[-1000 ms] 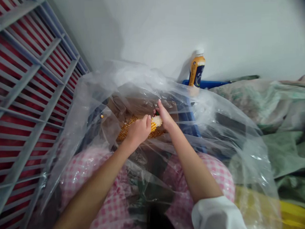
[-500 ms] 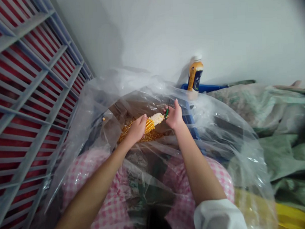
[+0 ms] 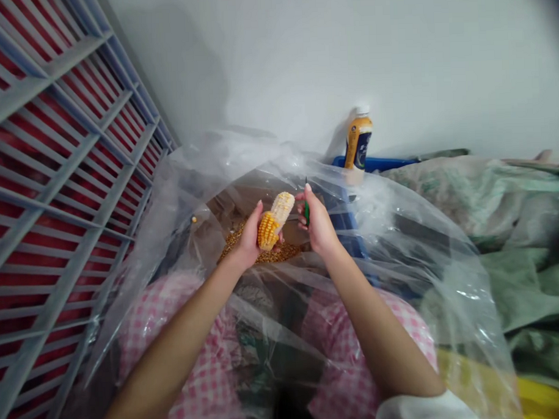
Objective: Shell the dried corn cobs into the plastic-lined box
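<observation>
My left hand (image 3: pixel 250 238) is closed round the lower part of a corn cob (image 3: pixel 268 230). Yellow kernels cover its near end, while the upper end is stripped to pale cob. Just to the right, my right hand (image 3: pixel 317 220) grips a small green-handled tool (image 3: pixel 307 211) with a thin dark tip pointing up; the tip is too fine to tell its kind. Tool and cob are apart. Below both hands, loose corn kernels (image 3: pixel 283 253) lie in a heap inside a clear plastic sheet (image 3: pixel 204 154).
A grey slatted plastic crate (image 3: pixel 45 205) leans at the left, with red behind it. An orange-labelled bottle (image 3: pixel 357 142) stands by a blue bin edge (image 3: pixel 383 163) at the wall. Green-white sacks (image 3: pixel 518 225) pile up at the right. Pink checked cloth (image 3: pixel 184 359) covers my legs.
My left hand has turned the cob so its bare end points more upward. My right hand has drawn slightly away from the cob, and the tool's tip now points up.
</observation>
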The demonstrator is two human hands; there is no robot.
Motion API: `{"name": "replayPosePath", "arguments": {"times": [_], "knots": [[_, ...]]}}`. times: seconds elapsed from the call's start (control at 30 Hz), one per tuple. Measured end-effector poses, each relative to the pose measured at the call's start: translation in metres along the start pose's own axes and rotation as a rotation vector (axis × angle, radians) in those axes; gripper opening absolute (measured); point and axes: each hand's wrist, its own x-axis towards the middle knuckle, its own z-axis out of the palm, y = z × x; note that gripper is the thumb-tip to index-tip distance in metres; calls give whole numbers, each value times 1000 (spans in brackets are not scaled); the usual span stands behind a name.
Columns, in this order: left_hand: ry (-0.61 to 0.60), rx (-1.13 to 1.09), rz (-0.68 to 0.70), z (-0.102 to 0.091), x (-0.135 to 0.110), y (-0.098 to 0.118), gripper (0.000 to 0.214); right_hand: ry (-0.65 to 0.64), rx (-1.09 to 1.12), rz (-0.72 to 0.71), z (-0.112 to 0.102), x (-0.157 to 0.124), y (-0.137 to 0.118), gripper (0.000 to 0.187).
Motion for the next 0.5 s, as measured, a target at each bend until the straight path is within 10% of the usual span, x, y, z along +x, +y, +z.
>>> {"name": "replayPosePath", "arguments": {"times": [0.23,0.5], "knots": [[76,12,-272,10,-2,-10,45,-74,31,-93,12,-4,4,51],[211,125,-88,11,10,-32,45,208,2,-231,27,-10,22,48]]}}
